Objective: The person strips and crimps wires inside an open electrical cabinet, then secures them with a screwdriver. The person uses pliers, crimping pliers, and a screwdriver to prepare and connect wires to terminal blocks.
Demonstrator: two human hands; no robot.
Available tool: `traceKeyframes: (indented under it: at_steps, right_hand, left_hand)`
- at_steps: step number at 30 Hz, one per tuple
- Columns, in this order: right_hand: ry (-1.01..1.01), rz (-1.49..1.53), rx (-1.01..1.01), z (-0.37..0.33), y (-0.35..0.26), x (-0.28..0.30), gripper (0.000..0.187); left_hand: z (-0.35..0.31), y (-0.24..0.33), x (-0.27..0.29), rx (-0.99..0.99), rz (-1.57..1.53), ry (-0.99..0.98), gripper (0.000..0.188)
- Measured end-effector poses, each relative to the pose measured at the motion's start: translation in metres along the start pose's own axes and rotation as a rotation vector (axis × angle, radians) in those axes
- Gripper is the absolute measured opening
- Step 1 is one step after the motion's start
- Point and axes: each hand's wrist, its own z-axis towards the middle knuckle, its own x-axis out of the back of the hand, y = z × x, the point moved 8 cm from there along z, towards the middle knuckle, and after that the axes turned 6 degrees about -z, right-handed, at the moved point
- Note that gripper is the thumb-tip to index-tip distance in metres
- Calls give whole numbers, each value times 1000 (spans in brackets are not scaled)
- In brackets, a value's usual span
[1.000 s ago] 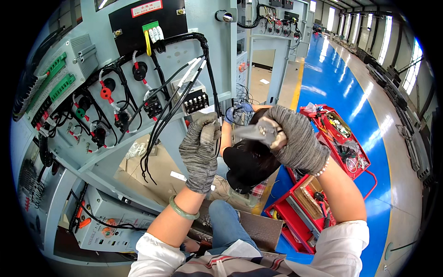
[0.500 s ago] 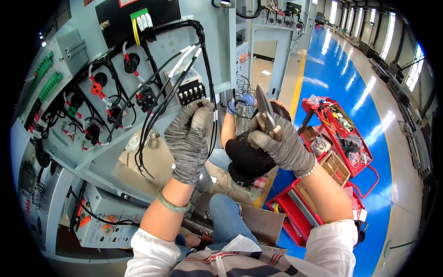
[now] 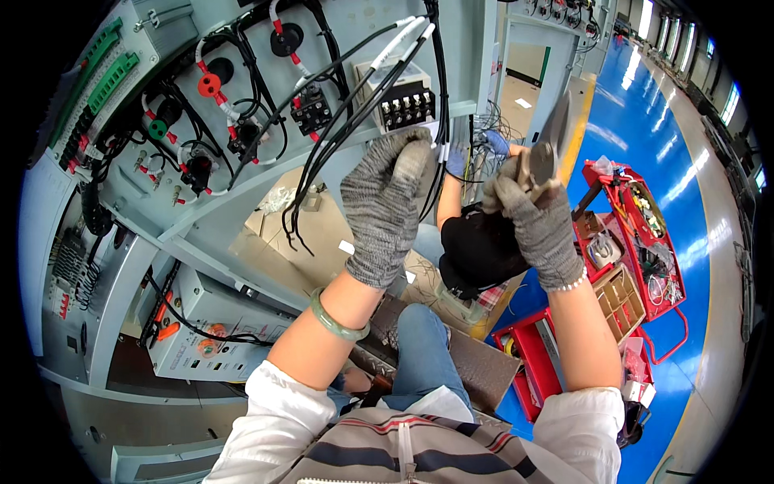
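Here, tool (image 3: 556,129) in hand (image 3: 542,222), box (image 3: 621,304) in cart (image 3: 667,307)

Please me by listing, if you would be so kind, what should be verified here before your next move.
1. Gloves worn: ok; the left hand and right hand are both in grey knitted gloves.
2. Tool secured: ok; the right hand grips the grey-bladed tool.
3. Space clear of others: not ok; a co-worker in a black cap appears close, between the two hands in view.
4. Hanging black wires connected: not ok; some lower ends hang free.
5. Left fingers empty: cannot tell; they are curled.
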Motion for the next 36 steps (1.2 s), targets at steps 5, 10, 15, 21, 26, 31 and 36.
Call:
traceKeyframes:
  at_steps: [5, 10, 15, 21, 26, 31, 36]
  right_hand:
    - [51, -76, 55, 20, 6, -10, 10]
    - [90, 51, 40, 40, 19, -20, 10]
    - [99, -161, 70, 55, 18, -19, 14]
    - [139, -491, 128, 70, 3, -13, 18]
    - [24, -213, 47, 79, -10, -29, 33]
    - [85, -649, 120, 82, -19, -31, 32]
    - [57, -586, 51, 87, -11, -31, 33]
  left_hand:
    - [-4, -1, -4, 79, -152, 32, 29]
    - [-4, -9, 1, -13, -111, -12, 29]
    - [2, -34, 5, 37, 121, -90, 28]
    - [19, -31, -25, 113, 311, -233, 31]
    - [27, -47, -24, 212, 115, -186, 25]
    - [24, -39, -18, 202, 275, -263, 27]
    - [22, -41, -5, 191, 322, -375, 27]
